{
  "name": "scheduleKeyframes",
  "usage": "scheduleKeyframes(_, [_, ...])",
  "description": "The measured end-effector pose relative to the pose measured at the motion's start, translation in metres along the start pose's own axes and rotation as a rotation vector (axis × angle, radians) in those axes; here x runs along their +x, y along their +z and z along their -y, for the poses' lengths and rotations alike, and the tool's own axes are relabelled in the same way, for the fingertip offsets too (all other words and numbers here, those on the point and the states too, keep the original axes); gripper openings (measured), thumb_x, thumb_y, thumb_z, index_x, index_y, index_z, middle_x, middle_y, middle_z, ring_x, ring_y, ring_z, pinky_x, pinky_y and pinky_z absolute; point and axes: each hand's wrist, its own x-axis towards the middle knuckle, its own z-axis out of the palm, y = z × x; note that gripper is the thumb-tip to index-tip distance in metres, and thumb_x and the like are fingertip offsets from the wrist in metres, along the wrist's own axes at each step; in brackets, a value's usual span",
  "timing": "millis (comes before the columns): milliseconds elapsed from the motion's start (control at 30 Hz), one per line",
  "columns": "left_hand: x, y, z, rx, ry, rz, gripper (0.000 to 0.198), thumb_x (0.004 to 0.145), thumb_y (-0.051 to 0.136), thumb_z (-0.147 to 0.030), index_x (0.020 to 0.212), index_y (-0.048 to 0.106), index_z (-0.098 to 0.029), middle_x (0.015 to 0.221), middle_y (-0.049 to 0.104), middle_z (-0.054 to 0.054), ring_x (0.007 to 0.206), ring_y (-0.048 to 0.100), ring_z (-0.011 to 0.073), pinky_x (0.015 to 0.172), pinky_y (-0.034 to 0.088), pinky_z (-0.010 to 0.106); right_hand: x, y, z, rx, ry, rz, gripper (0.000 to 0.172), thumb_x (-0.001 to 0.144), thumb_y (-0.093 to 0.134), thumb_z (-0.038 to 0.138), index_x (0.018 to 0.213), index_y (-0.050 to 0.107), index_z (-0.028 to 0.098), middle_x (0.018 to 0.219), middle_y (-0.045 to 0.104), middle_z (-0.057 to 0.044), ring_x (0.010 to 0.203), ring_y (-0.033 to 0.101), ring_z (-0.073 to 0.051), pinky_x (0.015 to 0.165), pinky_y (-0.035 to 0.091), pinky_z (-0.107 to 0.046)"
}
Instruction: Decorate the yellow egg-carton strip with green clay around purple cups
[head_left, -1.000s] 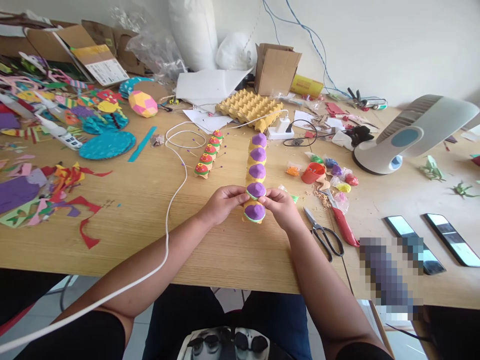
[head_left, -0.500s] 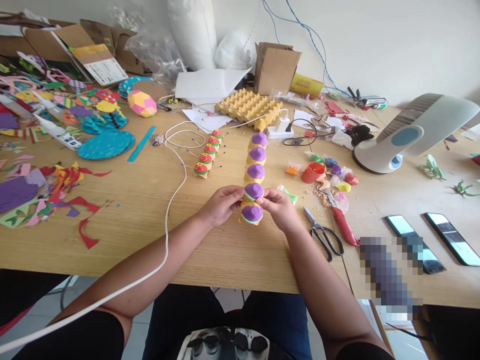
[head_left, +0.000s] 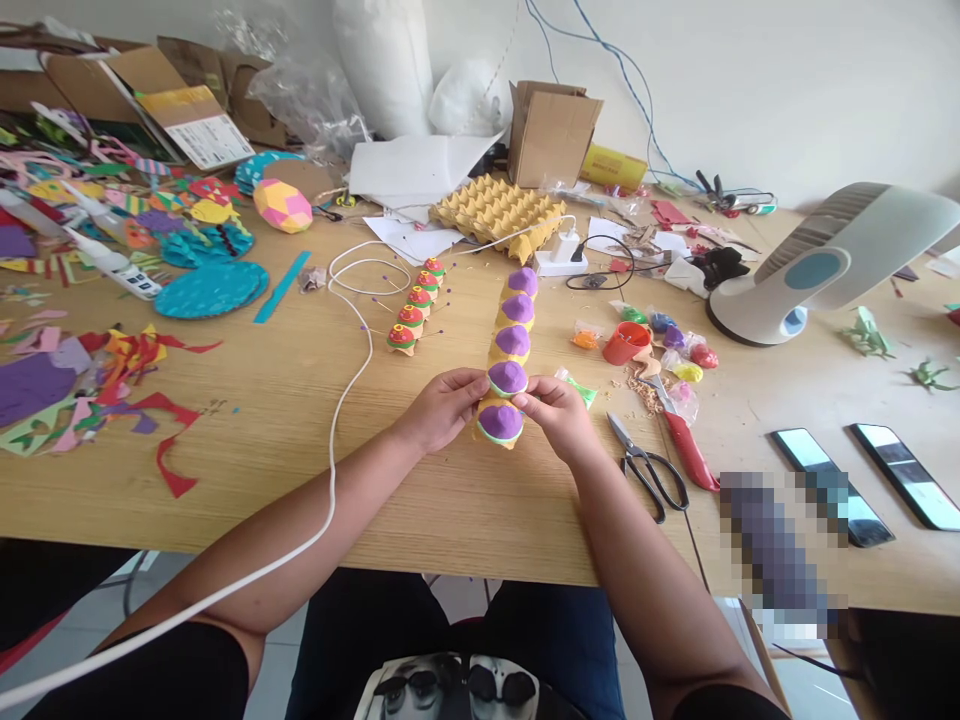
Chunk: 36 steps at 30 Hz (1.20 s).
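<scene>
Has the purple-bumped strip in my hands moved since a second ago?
Yes, slightly: the purple-bumped strip has turned, its near end shifting left, away from the unmoved scissors, its far end right.

one head cam, worn by the person, above and behind the grip, facing forward and down. fairly close: forearms (head_left: 360, 482) run in from below to left hand (head_left: 448, 412) and right hand (head_left: 559, 415), just under frame center. lap (head_left: 562, 640) nearer than the grip, table (head_left: 450, 515) around it, wall (head_left: 750, 80) beyond.
</scene>
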Motion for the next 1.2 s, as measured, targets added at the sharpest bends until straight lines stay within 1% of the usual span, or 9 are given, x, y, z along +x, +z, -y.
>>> scheduleKeyframes(133, [0.0, 0.003, -0.004, 0.014, 0.004, -0.013, 0.03, 0.075, 0.082, -0.041, 0.088, 0.079, -0.014, 0.087, 0.076, 0.008, 0.079, 0.069, 0.0183, 0.075, 0.052, 0.03, -0.001, -0.007, 0.005, -0.142, -0.057, 0.055, 0.036, 0.078, 0.076, 0.055, 0.087, 0.075, 0.02, 0.08, 0.071, -0.003, 0.075, 0.062, -0.017, 0.07, 0.048, -0.03])
scheduleKeyframes(233, [0.0, 0.004, -0.006, 0.04, 0.007, -0.013, 0.032, 0.074, 0.083, -0.042, 0.091, 0.079, -0.014, 0.089, 0.077, 0.008, 0.082, 0.069, 0.0198, 0.077, 0.053, 0.032, -0.003, -0.009, 0.01, -0.337, -0.141, 0.009, 0.036, 0.08, 0.075, 0.054, 0.084, 0.074, 0.019, 0.074, 0.067, -0.003, 0.063, 0.053, -0.013, 0.058, 0.04, -0.027])
scheduleKeyframes(333, [-0.001, 0.005, -0.007, 0.06, 0.007, -0.013, 0.033, 0.072, 0.084, -0.042, 0.089, 0.079, -0.014, 0.087, 0.077, 0.008, 0.083, 0.07, 0.0203, 0.078, 0.054, 0.032, -0.005, -0.008, 0.014, -0.485, -0.253, -0.034, 0.032, 0.081, 0.075, 0.05, 0.078, 0.072, 0.018, 0.07, 0.064, -0.002, 0.059, 0.046, -0.012, 0.056, 0.034, -0.027])
scheduleKeyframes(533, [-0.002, 0.006, -0.007, 0.038, 0.023, -0.008, 0.027, 0.072, 0.084, -0.04, 0.084, 0.079, -0.016, 0.083, 0.076, 0.005, 0.08, 0.07, 0.0187, 0.074, 0.053, 0.03, -0.007, -0.004, 0.015, -0.53, -0.341, -0.063, 0.032, 0.082, 0.075, 0.051, 0.072, 0.07, 0.021, 0.067, 0.062, -0.001, 0.058, 0.045, -0.013, 0.06, 0.035, -0.03])
scheduleKeyframes(767, [-0.002, 0.006, -0.006, 0.019, -0.003, -0.009, 0.03, 0.071, 0.085, -0.042, 0.085, 0.079, -0.015, 0.084, 0.076, 0.006, 0.078, 0.069, 0.019, 0.072, 0.052, 0.03, -0.006, 0.0, 0.014, -0.443, -0.295, -0.12, 0.034, 0.08, 0.076, 0.052, 0.068, 0.068, 0.022, 0.064, 0.058, -0.001, 0.059, 0.044, -0.014, 0.06, 0.034, -0.03])
scheduleKeyframes(933, [-0.003, 0.007, -0.007, 0.002, -0.015, 0.005, 0.031, 0.073, 0.083, -0.043, 0.084, 0.078, -0.014, 0.083, 0.075, 0.007, 0.075, 0.067, 0.0175, 0.07, 0.051, 0.029, -0.006, 0.007, 0.009, -0.145, -0.166, -0.099, 0.03, 0.076, 0.08, 0.049, 0.075, 0.07, 0.021, 0.075, 0.061, -0.001, 0.065, 0.048, -0.014, 0.06, 0.037, -0.029])
scheduleKeyframes(1000, [-0.004, 0.009, -0.008, -0.002, -0.022, 0.012, 0.032, 0.073, 0.083, -0.043, 0.084, 0.078, -0.014, 0.082, 0.074, 0.007, 0.072, 0.065, 0.0162, 0.069, 0.05, 0.028, -0.006, 0.01, 0.007, -0.022, -0.135, -0.084, 0.029, 0.075, 0.081, 0.048, 0.073, 0.069, 0.021, 0.077, 0.062, -0.001, 0.069, 0.051, -0.014, 0.063, 0.04, -0.029])
scheduleKeyframes(1100, [-0.005, 0.012, -0.011, -0.009, -0.028, 0.018, 0.031, 0.073, 0.083, -0.043, 0.081, 0.078, -0.014, 0.077, 0.072, 0.006, 0.068, 0.062, 0.0145, 0.066, 0.048, 0.027, -0.006, 0.013, 0.005, 0.072, -0.112, -0.084, 0.031, 0.071, 0.084, 0.046, 0.067, 0.067, 0.02, 0.075, 0.061, 0.0, 0.07, 0.051, -0.014, 0.066, 0.042, -0.029])
scheduleKeyframes(1200, [-0.006, 0.014, -0.013, -0.005, -0.032, 0.013, 0.03, 0.073, 0.083, -0.043, 0.08, 0.079, -0.014, 0.076, 0.072, 0.005, 0.068, 0.062, 0.0145, 0.066, 0.048, 0.027, -0.006, 0.012, 0.004, 0.127, -0.055, -0.072, 0.032, 0.068, 0.085, 0.048, 0.07, 0.068, 0.02, 0.079, 0.063, -0.001, 0.072, 0.053, -0.014, 0.068, 0.044, -0.029])
